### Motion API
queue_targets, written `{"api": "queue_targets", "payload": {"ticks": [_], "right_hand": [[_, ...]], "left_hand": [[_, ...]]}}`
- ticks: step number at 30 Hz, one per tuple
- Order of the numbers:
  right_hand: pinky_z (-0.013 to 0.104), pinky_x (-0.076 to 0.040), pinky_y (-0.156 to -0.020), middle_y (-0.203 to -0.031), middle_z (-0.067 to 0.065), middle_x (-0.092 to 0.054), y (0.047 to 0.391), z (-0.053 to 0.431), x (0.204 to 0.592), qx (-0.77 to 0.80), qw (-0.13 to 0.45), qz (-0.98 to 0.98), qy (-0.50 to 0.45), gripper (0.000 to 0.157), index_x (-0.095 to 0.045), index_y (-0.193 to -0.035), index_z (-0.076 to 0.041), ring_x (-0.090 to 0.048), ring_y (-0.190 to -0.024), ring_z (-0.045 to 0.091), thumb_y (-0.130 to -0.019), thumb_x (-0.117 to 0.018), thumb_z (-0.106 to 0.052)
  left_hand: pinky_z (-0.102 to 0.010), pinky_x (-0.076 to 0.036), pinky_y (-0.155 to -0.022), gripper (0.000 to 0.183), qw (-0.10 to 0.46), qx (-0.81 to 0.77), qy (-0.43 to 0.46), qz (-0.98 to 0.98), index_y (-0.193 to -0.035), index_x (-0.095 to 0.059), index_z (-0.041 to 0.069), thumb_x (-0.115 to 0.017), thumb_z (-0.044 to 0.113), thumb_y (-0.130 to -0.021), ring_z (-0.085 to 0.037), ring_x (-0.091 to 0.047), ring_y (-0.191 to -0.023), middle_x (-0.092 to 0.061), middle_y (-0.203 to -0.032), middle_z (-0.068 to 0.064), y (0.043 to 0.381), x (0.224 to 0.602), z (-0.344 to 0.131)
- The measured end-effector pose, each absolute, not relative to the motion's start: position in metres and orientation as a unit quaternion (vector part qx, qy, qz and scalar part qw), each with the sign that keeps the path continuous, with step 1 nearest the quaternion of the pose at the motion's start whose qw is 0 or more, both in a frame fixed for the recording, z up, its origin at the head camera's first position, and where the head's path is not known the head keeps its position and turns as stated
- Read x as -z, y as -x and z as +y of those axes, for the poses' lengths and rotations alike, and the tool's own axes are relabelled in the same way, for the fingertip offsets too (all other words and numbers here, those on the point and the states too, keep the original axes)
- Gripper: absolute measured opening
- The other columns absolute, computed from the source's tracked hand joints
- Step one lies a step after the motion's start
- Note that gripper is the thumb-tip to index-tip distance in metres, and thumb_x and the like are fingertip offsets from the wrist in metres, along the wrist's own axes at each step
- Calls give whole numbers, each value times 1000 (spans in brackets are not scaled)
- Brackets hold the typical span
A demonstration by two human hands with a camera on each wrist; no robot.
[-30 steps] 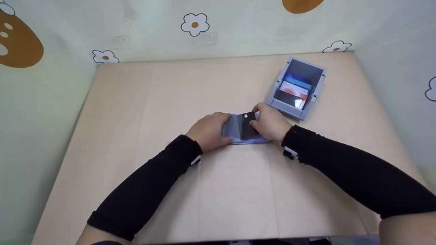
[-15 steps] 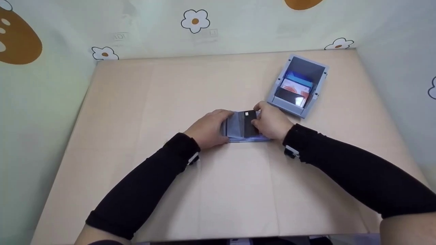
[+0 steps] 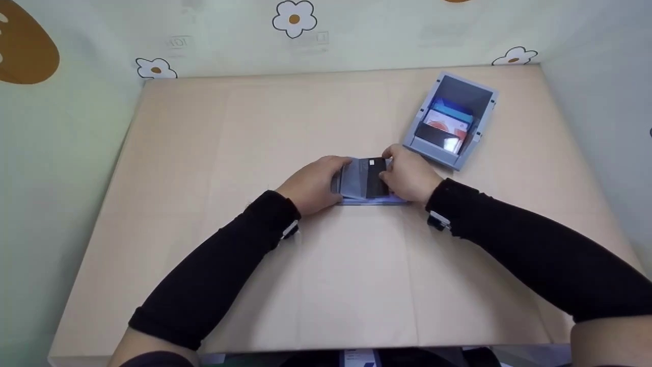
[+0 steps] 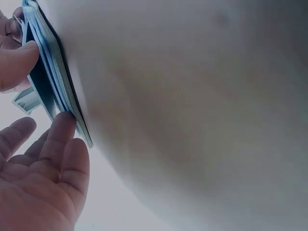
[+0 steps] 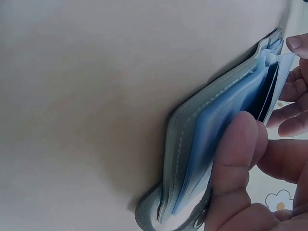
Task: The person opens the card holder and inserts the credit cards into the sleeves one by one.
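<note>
A grey-blue card holder (image 3: 374, 202) with clear sleeves lies open on the table between both hands. My left hand (image 3: 315, 184) holds its left edge, fingers at the far side and thumb at the near side. My right hand (image 3: 411, 176) pinches a black card (image 3: 376, 179) with a pale chip by its right edge; the card's left edge lies against a sleeve (image 3: 352, 178). Stitched covers and stacked blue leaves of the card holder (image 5: 192, 125) show in the right wrist view, with a strap (image 5: 148, 209) at its near end. Its layered edge also shows in the left wrist view.
A grey bin (image 3: 434, 159) stands beyond my right hand, at the back right. Inside it are a black card (image 3: 437, 135), a white and red one (image 3: 448, 122) and blue ones (image 3: 452, 108). Pale walls with flower prints (image 3: 294, 19) border the table (image 3: 254, 122).
The view has tipped down slightly. The black card has shifted a little relative to the sleeve, showing a narrower strip beside my right fingers. Both hands keep their hold.
</note>
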State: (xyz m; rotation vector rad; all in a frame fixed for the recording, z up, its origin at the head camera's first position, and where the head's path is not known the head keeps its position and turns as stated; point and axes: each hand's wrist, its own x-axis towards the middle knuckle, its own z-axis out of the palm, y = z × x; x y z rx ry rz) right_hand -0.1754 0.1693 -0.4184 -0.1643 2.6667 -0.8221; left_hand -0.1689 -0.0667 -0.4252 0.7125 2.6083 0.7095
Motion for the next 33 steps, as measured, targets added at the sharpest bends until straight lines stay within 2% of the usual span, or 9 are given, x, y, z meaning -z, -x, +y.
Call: {"api": "queue_targets", "payload": {"ticks": [13, 22, 28, 33], "right_hand": [[42, -56, -86, -111, 19, -70, 175, 167, 419, 298, 173, 937, 57, 44, -50, -142, 5, -68, -97, 28, -103, -61, -12], [38, -54, -80, -102, 16, -70, 174, 163, 420, 292, 173, 938, 73, 46, -51, -143, 6, -68, -84, 23, -102, -63, -11], [36, -54, -81, -103, 16, -70, 173, 163, 421, 291, 172, 938, 80, 48, -52, -144, 5, -67, -85, 23, -101, -64, -11], [40, -55, -90, -109, 18, -69, 173, 163, 421, 292, 170, 938, 80, 49, -54, -145, 4, -67, -97, 28, -100, -66, -10]], "left_hand": [[-36, -38, -124, 80, 170, -247, -263, 917, -160, -41, 10, -81, 12, -91, -21, -49, -145, -47, -161, -9, 170, 427, -64], [-36, -39, -123, 77, 165, -233, -256, 923, -160, -42, 10, -80, 16, -94, -21, -51, -144, -49, -160, -10, 170, 427, -63], [-36, -39, -123, 72, 167, -222, -254, 926, -161, -41, 10, -75, 20, -98, -21, -49, -147, -47, -162, -9, 169, 426, -63], [-37, -39, -123, 66, 163, -232, -256, 924, -160, -42, 11, -70, 18, -102, -21, -49, -147, -46, -162, -8, 169, 426, -64]]}}
